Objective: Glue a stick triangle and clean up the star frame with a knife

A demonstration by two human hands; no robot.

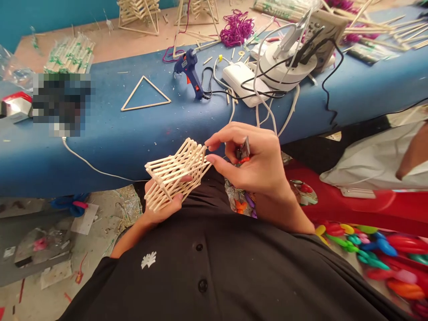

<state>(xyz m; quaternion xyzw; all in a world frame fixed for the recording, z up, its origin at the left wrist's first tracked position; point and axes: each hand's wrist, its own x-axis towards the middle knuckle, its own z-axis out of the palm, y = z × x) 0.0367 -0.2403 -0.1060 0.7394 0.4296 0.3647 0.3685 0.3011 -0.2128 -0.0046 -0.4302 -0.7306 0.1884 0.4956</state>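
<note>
My left hand (163, 209) is closed around a small lattice model of thin wooden sticks (177, 171), cradling it from below, tilted, in front of my dark shirt. Part of that hand is hidden behind the sticks. My right hand (257, 156) is at the model's right end, thumb and index fingertip at the stick ends; contact is hard to make out. Tucked in the right palm is a small grey-bladed tool (245, 151) with an orange-red part, its exact kind unclear. A triangle of wooden sticks (146, 106) lies on the blue-covered table beyond.
A blue glue gun (190, 71) rests on the blue table cover (110, 151). Right of it are a white power strip (245, 82) and tangled cables. Purple string (236, 29), bagged sticks (70, 53) and larger stick frames (138, 15) occupy the back. Colourful balloons (381, 249) lie lower right.
</note>
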